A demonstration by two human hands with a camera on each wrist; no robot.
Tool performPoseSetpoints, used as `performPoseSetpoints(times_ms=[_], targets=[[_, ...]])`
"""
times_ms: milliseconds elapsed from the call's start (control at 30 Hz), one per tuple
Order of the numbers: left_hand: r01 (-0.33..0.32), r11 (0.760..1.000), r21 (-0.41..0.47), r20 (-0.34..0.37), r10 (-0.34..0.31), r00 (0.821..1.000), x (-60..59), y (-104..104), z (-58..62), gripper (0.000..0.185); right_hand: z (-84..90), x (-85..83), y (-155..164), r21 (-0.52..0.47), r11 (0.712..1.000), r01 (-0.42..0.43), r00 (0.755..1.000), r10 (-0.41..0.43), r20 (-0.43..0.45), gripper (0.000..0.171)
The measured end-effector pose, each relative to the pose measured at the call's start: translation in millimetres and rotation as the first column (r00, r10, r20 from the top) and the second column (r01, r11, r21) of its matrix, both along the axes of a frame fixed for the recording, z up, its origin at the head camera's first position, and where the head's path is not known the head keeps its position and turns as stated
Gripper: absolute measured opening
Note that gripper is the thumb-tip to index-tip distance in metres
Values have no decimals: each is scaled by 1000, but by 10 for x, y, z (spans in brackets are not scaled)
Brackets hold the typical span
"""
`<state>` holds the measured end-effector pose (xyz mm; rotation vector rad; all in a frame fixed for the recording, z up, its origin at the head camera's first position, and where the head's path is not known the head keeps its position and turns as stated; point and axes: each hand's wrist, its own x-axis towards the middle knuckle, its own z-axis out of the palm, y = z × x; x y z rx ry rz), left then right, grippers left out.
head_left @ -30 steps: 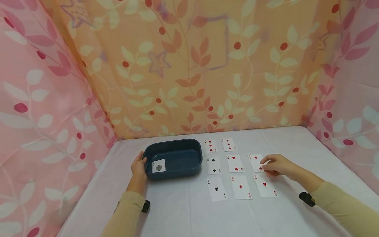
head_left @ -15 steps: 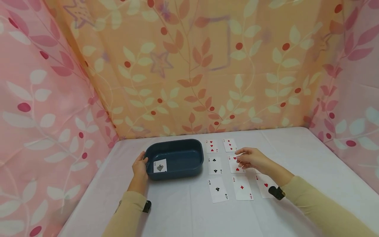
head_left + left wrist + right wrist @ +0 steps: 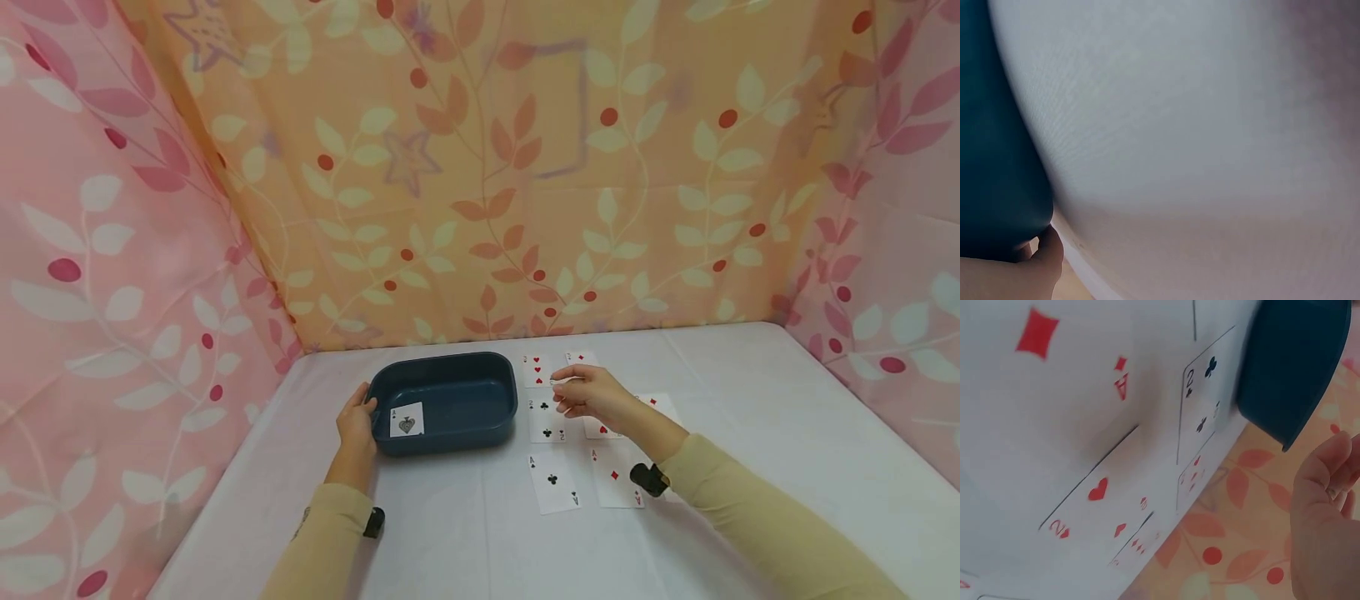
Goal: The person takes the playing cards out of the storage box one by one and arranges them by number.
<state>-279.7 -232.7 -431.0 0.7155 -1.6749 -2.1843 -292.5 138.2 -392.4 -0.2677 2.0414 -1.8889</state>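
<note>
My left hand (image 3: pixel 356 425) grips the left end of a dark blue tray (image 3: pixel 450 437), thumb at its rim. An ace of spades (image 3: pixel 407 420) lies face up inside, near that hand. My right hand (image 3: pixel 597 402) hovers over the laid-out cards with loosely bent fingers and no visible object in them. Its fingertips are close to the two of clubs (image 3: pixel 545 425) in the head view. Beneath the hand lies the partly covered two of hearts (image 3: pixel 600 429). In the right wrist view the thumb and fingers (image 3: pixel 1319 478) appear beside the tray's corner.
Behind sit a three of hearts (image 3: pixel 537 367) and a three of diamonds (image 3: pixel 581 358). An ace of clubs (image 3: pixel 555 487) and an ace of diamonds (image 3: pixel 617 479) lie in front. The two of diamonds (image 3: pixel 662 407) is at the right. My right sleeve mostly covers another card.
My right hand has moved left, from beside the two of diamonds, across the two of hearts, to near the two of clubs. The left hand keeps its grip on the tray.
</note>
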Motion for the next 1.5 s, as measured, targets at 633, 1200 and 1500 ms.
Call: performPoseSetpoints(times_ms=[633,1200,1500], targets=[[-25,999,-24,-3,25,1000,0,-33,30,49,32,4,-679,-113,992,-50,998,53,26,37],[-18,1000,-10,-19,18,1000,0,-45,39,49,2,23,-1226,-164,978,-131,991,131,-13,33],[3,1000,-19,-26,-4,1000,-9,6,-6,49,-122,-1,-1494,2,996,-84,996,84,-44,33]])
